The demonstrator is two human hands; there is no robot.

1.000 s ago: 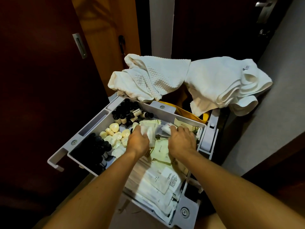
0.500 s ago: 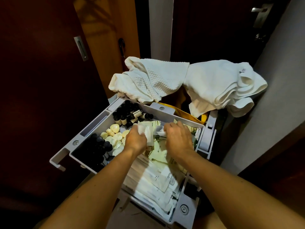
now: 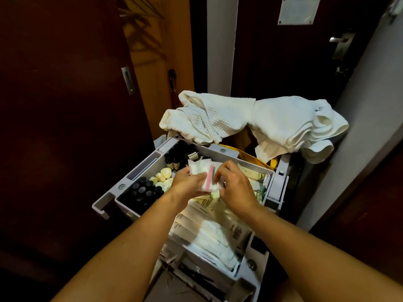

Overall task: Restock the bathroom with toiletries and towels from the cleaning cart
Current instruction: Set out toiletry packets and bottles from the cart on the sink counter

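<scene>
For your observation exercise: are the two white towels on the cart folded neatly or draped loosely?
Draped loosely: both towels hang crumpled over the cart's far edge.

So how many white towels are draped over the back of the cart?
2: a waffle-textured white towel at the back left and a smooth folded white towel at the back right. More may be hidden underneath.

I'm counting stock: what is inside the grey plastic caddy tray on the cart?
The grey plastic caddy tray holds dark capped bottles, cream round soaps and pale paper sachets. The hands and held packets cover the middle.
</scene>
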